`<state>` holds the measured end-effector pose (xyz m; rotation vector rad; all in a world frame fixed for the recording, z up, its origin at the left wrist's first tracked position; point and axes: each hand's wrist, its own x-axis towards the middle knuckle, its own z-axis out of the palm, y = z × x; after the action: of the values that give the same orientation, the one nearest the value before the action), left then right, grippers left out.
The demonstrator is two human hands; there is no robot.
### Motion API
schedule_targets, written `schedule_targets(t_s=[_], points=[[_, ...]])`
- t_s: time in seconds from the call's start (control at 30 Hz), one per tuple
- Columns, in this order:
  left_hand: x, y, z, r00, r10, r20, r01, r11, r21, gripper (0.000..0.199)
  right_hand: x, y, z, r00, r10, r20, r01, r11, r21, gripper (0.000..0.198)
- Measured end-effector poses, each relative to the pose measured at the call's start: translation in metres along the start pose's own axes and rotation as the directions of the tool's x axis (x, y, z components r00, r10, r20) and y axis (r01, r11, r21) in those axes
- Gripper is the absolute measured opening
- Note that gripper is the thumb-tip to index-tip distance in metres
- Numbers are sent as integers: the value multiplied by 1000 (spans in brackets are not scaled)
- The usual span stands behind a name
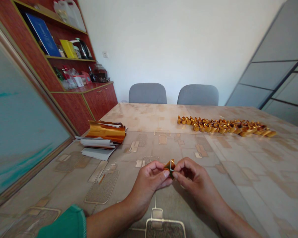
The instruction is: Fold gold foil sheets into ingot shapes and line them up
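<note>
Between both hands, above the near middle of the table, is a small folded piece of gold foil paper (170,164) with a pale edge. My left hand (152,177) has its thumb and fingers closed on the left side of the piece. From the other side, my right hand (192,173) pinches the paper's right edge between thumb and fingertips. The fingers hide part of the folds. Farther back on the right lie rows of many folded gold paper ingots (223,126). A stack of gold foil paper sheets (105,131) with pale undersides rests at the left.
The table (129,155) has a patterned cover. Two grey chairs (147,93) stand at its far side. Along the left are a red-brown shelf cabinet (99,100) with bottles and boxes, and a glazed panel (22,109). Grey panels (268,72) line the right.
</note>
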<state>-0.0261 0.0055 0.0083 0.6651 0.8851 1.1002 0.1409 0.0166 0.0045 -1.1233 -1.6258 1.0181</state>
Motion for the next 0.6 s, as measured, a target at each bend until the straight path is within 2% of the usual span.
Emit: schedule_targets(t_s=[0.13, 0.27, 0.33, 0.4, 0.5, 0.6], points=[[-2, 1, 0, 1000, -6, 9, 6, 1000, 24, 40, -1, -1, 2, 1000, 16, -6, -16, 1000, 1, 16], [-2, 3, 0, 1000, -2, -6, 3, 999, 44, 40, -1, -6, 3, 999, -42, -28, 42, 999, -22, 14], [-1, 4, 0, 1000, 2, -21, -1, 999, 51, 41, -1, -7, 5, 998, -49, -33, 49, 999, 18, 15], [0, 3, 1, 999, 20, -39, -18, 999, 44, 42, -1, -7, 6, 1000, -2, -20, 5, 988, 153, 15], [0, 2, 1, 997, 50, -62, -48, 998, 26, 42, -1, -4, 7, 991, 119, 54, -130, 923, 361, 34], [-1, 2, 2, 997, 61, -52, -59, 998, 28, 42, -1, -2, 7, 965, 201, 166, -252, 881, 400, 40]])
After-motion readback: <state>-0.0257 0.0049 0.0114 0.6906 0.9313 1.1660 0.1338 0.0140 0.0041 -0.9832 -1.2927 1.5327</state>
